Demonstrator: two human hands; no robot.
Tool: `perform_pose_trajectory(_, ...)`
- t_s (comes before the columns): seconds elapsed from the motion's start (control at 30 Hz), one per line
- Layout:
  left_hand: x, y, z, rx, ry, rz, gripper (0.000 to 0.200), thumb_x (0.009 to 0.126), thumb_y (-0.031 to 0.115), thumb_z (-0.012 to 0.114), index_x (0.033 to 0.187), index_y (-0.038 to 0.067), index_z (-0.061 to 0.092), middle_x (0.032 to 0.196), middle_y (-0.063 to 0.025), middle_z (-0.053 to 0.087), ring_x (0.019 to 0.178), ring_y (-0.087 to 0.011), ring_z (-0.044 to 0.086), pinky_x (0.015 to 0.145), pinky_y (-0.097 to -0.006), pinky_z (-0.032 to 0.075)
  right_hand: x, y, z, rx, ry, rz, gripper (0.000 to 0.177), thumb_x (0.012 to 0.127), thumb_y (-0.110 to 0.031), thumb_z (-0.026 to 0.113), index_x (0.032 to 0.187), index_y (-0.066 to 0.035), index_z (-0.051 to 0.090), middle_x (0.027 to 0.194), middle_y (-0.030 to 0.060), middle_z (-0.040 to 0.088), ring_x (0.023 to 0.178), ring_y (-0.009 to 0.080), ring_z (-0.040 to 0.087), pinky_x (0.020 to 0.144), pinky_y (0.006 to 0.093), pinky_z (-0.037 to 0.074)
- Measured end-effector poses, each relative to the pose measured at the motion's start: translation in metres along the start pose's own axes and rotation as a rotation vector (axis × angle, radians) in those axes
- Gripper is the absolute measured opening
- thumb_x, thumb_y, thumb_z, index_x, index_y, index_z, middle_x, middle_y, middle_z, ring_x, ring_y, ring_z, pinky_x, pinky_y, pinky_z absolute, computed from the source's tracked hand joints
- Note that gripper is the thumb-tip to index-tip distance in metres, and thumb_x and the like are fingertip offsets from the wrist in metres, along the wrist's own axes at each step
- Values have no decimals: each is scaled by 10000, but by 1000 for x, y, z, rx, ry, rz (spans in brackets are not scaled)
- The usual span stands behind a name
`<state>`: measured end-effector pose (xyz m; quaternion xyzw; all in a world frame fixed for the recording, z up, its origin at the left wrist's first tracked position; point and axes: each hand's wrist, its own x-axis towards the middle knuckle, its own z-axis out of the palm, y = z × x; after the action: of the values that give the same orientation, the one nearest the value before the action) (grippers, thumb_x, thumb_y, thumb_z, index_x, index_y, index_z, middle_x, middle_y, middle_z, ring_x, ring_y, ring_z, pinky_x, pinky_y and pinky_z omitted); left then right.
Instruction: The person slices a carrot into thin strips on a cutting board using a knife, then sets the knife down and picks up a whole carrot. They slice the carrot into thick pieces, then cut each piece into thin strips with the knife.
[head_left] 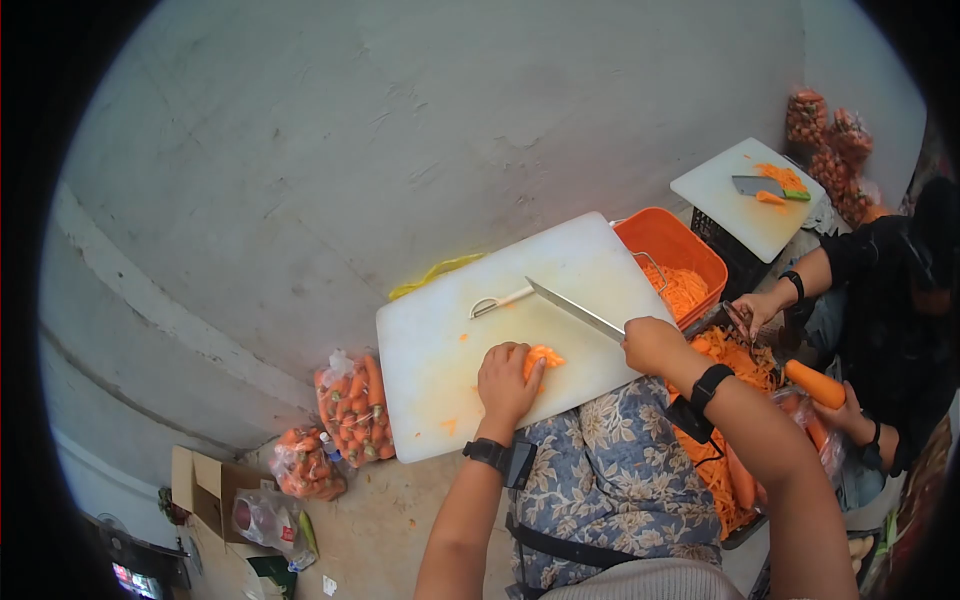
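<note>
On the large white cutting board (440, 350), my left hand (508, 382) is curled with its fingertips and thumb against sliced carrot (543, 358), part of which the hand hides. My right hand (652, 346) is wrapped round the handle of a long-bladed knife (578, 309). The blade points up and left above the board, apart from the carrot. A white-handled peeler (500, 301) lies beyond my left hand, near the knife's tip. Small orange scraps are scattered on the board.
An orange bucket (665, 240) of shredded carrot stands right of the board. Beside me, another person holds a carrot (814, 384) over a crate of peelings. A smaller board (750, 215) carries a cleaver (765, 187). Bagged carrots (355, 415) and a cardboard box (210, 490) sit at left.
</note>
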<state>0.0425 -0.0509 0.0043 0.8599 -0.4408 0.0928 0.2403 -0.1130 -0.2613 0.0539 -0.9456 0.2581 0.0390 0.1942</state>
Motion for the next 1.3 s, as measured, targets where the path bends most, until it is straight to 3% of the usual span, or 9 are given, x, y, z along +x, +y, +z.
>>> perform_pose_trajectory(0.17,-5,3,-4,38,-32,-31,447,877,442,583,1157,99,642,1140,-102,610,1139,-274,527,1017,-472,358,0,-4,-4,12,3,15,176,773,-91,587,849,23,698,873,242,681,838,383,672,747,440,538)
perform_pose_trajectory(0.33,0,15,-4,219,67,132,528,889,467,558,1289,124,580,1223,-103,598,1199,-279,506,1051,-548,290,2,-4,-3,1,-10,4,177,776,-89,581,855,20,696,882,241,681,849,382,669,749,441,537)
perform_pose_trajectory(0.47,2,19,8,145,8,123,538,894,473,550,1310,132,567,1245,-105,595,1221,-277,499,1049,-534,303,1,-5,-3,6,5,-6,172,775,-80,578,855,20,695,879,238,680,842,382,668,744,440,537)
perform_pose_trajectory(0.57,8,18,9,140,8,198,469,876,432,596,1234,130,622,1179,-96,622,1151,-280,535,1015,-485,348,0,-5,-5,15,-4,5,172,776,-77,576,853,22,693,876,237,680,836,383,667,741,441,536)
perform_pose_trajectory(0.73,13,19,10,33,87,215,240,795,308,697,933,111,696,927,-70,623,915,-271,576,870,-409,420,-1,-5,-4,10,4,-14,173,781,-80,571,851,24,690,870,234,680,832,384,667,740,444,533)
perform_pose_trajectory(0.97,5,21,2,-12,25,193,214,794,292,688,885,99,668,854,-71,584,862,-280,559,819,-420,415,-6,-7,1,1,44,-33,164,816,-115,591,859,14,683,868,229,679,827,385,665,735,451,530)
perform_pose_trajectory(1.13,-4,22,4,-12,47,176,292,870,329,617,1036,94,671,1029,-100,615,1030,-281,564,1029,-492,342,-6,-8,3,-39,50,-53,166,836,-129,586,870,11,669,854,223,679,820,385,665,728,455,528)
perform_pose_trajectory(1.3,-11,1,-19,-125,90,30,367,914,346,553,1172,99,637,1174,-126,602,1151,-300,535,1084,-527,288,-9,-8,7,-75,70,-59,166,850,-161,609,852,2,640,805,202,677,770,378,665,698,455,527)
